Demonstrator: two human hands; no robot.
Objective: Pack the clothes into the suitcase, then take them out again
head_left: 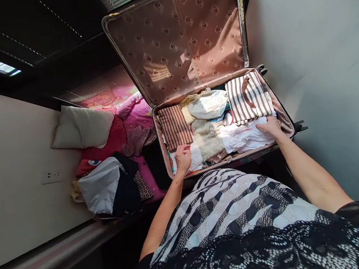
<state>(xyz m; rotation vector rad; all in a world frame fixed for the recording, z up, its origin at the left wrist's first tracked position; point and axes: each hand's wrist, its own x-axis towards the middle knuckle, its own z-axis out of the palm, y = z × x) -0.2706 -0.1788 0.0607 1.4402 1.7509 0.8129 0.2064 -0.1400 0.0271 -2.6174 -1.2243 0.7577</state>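
An open suitcase (287, 121) lies in front of me, its patterned beige lid (183, 33) standing up. It is packed with folded clothes. My left hand (183, 157) rests with curled fingers on a white garment at the near left corner, beside a brown striped piece (174, 126). My right hand (270, 127) lies flat, fingers stretched, on a white folded shirt with red lettering (245, 137), just below a white top with dark stripes (248, 97). A pale green garment (208, 138) sits between my hands.
Left of the suitcase, a pink bedspread (140, 117) carries a white pillow (81, 126), a red cushion (114, 140) and a heap of white and dark clothes (108, 186). Pale walls stand on both sides; a wall socket (51, 176) is on the left one.
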